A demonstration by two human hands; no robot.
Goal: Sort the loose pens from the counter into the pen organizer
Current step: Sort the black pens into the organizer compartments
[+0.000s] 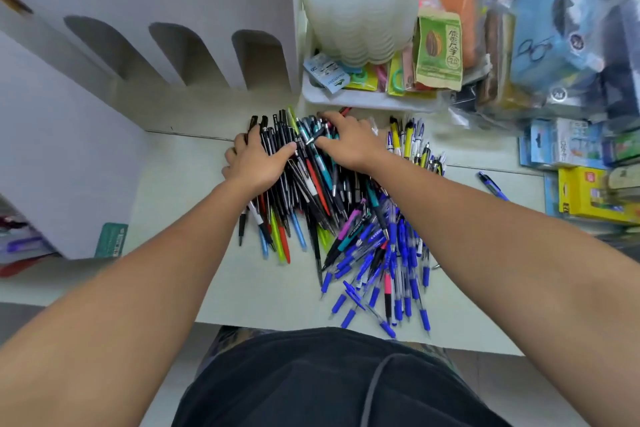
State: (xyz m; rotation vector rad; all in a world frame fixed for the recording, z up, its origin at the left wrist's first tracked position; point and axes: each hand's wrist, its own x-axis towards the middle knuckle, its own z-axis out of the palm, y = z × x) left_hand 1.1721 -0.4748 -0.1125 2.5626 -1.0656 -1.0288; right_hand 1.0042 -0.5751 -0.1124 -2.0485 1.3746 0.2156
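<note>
white pen organizer with arched slots [180, 55] standing at back left | left hand [258, 158] gripping a bundle of black plastic pens [277, 139], long axes pointing away | right hand [341, 139] lying flat, fingers relaxed, on the mixed pen heap [332, 204] | blue pens [391, 253] fanning toward the pale tabletop [277, 288] near edge.

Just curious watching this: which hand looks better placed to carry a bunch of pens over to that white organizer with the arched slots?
Probably the left hand. It already grips a bunch of black pens, and the organizer stands on its side. The right hand lies farther away.
</note>
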